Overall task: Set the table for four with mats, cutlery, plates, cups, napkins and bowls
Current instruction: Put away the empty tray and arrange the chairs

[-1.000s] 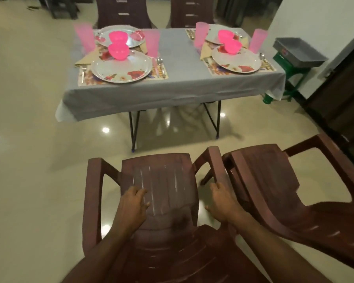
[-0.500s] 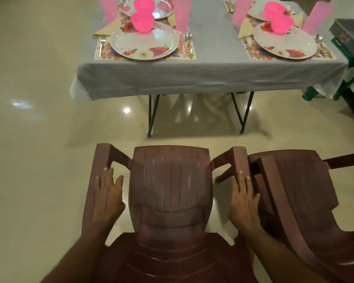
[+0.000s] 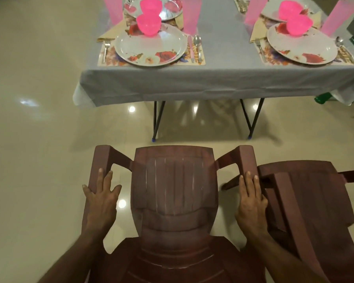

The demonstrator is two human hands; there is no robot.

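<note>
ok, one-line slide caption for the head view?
Both hands, left hand and right hand, rest on armrests of a maroon plastic chair facing the grey-clothed set table.

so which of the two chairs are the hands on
The left chair, facing the table: left hand and right hand rest flat on its armrests. The right chair is untouched.

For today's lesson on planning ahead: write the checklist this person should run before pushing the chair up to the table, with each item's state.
1. Left hand on the chair armrest: ok.
2. Right hand on the other armrest: ok.
3. Firm grip: not ok, fingers lie straight.
4. Floor between chair and table free: ok.
5. Second chair clear of it: not ok, it sits tight against the right armrest.
6. Near plates inside the edge: ok.
</note>
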